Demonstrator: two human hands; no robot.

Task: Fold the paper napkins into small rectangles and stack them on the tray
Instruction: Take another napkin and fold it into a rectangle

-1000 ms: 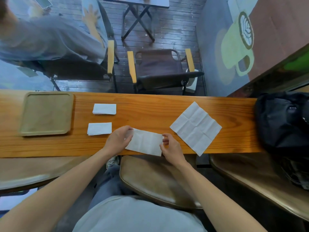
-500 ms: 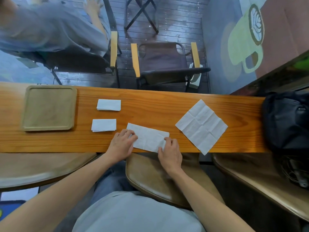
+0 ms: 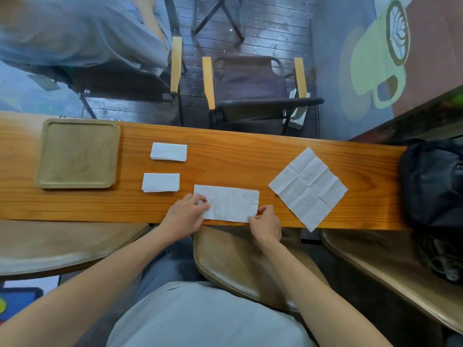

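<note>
A half-folded white napkin [image 3: 230, 202] lies flat near the front edge of the wooden counter [image 3: 225, 156]. My left hand [image 3: 185, 216] pinches its near-left corner and my right hand [image 3: 266, 225] pinches its near-right corner. Two small folded napkins lie to the left, one farther back [image 3: 169, 152] and one nearer [image 3: 160, 182]. An unfolded creased napkin [image 3: 308, 187] lies like a diamond to the right, its tip over the counter's edge. The bare tan tray [image 3: 41, 159] sits at the counter's left end.
A black bag [image 3: 433, 184] rests on the counter's right end. Brown stools [image 3: 238, 261] stand below the front edge. Beyond the counter are a folding chair [image 3: 250, 86] and a seated person [image 3: 75, 38] at the back left.
Both hands have slid to the napkin's near corners and pressed it flat; it now lies squarer to the counter's edge. The view has shifted slightly.
</note>
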